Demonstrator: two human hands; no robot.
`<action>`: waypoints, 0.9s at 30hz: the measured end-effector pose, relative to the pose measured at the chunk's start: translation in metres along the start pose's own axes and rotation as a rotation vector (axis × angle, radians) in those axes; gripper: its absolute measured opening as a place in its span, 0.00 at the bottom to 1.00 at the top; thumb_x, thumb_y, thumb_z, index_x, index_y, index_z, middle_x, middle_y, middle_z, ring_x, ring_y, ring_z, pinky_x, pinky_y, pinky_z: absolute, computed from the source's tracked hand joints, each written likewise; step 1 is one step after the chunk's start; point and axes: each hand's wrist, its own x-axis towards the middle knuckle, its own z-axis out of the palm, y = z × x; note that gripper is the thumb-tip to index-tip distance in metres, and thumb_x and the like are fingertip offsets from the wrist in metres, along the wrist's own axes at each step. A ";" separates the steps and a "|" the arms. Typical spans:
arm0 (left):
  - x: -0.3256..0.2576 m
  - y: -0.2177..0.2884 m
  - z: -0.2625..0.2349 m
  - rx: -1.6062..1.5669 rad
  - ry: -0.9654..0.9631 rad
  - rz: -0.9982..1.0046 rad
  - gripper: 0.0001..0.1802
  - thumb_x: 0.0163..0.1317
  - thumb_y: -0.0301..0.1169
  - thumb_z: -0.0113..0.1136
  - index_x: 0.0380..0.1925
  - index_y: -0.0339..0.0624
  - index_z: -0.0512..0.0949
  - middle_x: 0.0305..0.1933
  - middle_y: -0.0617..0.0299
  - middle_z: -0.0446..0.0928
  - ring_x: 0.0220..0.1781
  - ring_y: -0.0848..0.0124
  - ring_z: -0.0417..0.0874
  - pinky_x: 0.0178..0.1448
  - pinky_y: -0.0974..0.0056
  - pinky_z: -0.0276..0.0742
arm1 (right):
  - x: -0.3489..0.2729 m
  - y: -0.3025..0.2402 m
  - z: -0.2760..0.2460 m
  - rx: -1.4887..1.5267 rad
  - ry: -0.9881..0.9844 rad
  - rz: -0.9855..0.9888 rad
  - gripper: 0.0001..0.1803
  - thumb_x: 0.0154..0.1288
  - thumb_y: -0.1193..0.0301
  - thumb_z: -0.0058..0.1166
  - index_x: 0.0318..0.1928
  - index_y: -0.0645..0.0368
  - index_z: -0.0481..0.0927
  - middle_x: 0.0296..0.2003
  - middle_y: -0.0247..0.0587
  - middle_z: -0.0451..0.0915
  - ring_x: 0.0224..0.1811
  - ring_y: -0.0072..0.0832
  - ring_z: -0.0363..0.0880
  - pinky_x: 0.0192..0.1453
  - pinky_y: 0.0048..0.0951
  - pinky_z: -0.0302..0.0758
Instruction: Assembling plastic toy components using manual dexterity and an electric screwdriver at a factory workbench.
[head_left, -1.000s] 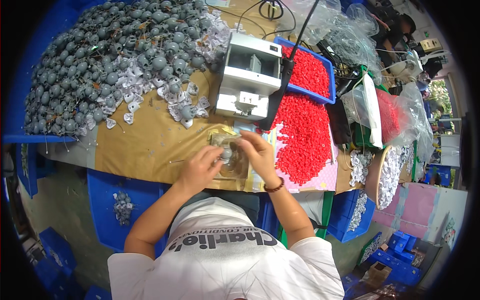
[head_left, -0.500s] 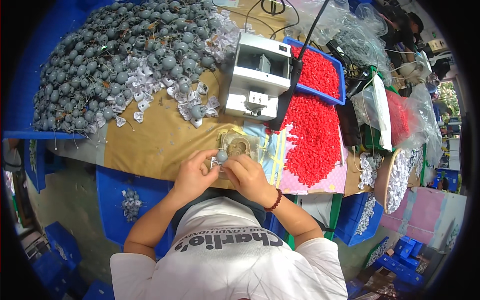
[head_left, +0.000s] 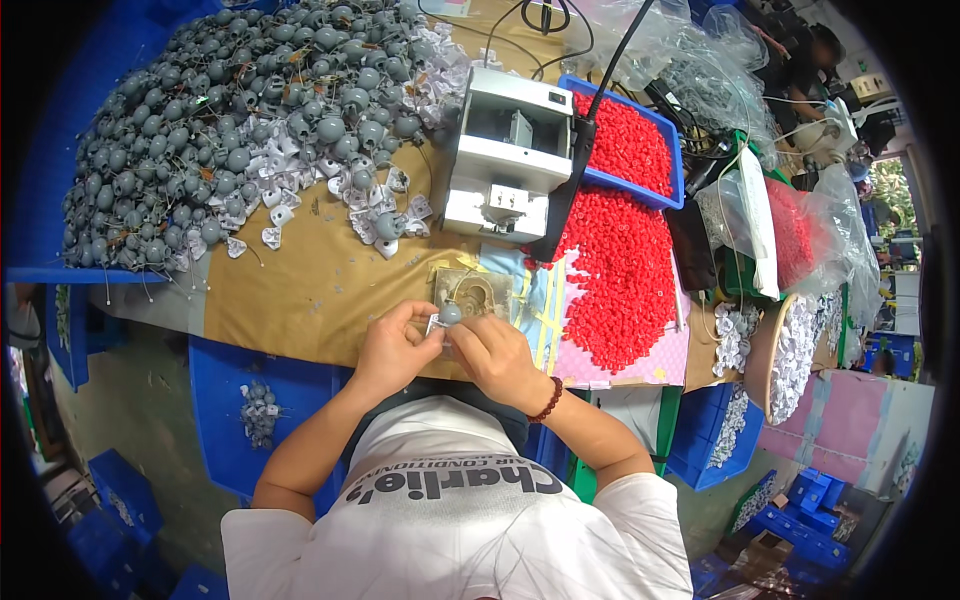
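Both hands meet at the table's near edge around a small assembly. It has a grey ball-shaped part (head_left: 450, 314) joined or held against a white plastic piece (head_left: 433, 323). My left hand (head_left: 393, 342) pinches the white piece between thumb and fingers. From the other side, my right hand (head_left: 492, 352) closes its fingertips on the grey ball-shaped part; fingers partly hide the contact. Just beyond the hands lies a flat block with a rounded recess (head_left: 483, 292), edged with yellow tape.
A large heap of grey ball-shaped parts (head_left: 250, 110) with white pieces fills the far left. A white machine (head_left: 510, 150) stands beyond the block. Small red parts (head_left: 620, 270) lie heaped at right, below a blue tray (head_left: 678, 165). A round container (head_left: 765, 360) holds white pieces.
The grey ball-shaped part and white piece have tilted and shifted slightly between my fingers. Both hands stay in nearly the same place, and the whole view has moved a little.
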 end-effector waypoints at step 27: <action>0.004 -0.002 0.000 -0.060 0.026 -0.017 0.16 0.62 0.28 0.70 0.47 0.41 0.76 0.18 0.69 0.75 0.21 0.82 0.72 0.28 0.68 0.68 | 0.009 0.010 -0.003 0.206 -0.026 0.076 0.12 0.59 0.79 0.66 0.43 0.61 0.80 0.37 0.46 0.80 0.38 0.44 0.82 0.41 0.42 0.80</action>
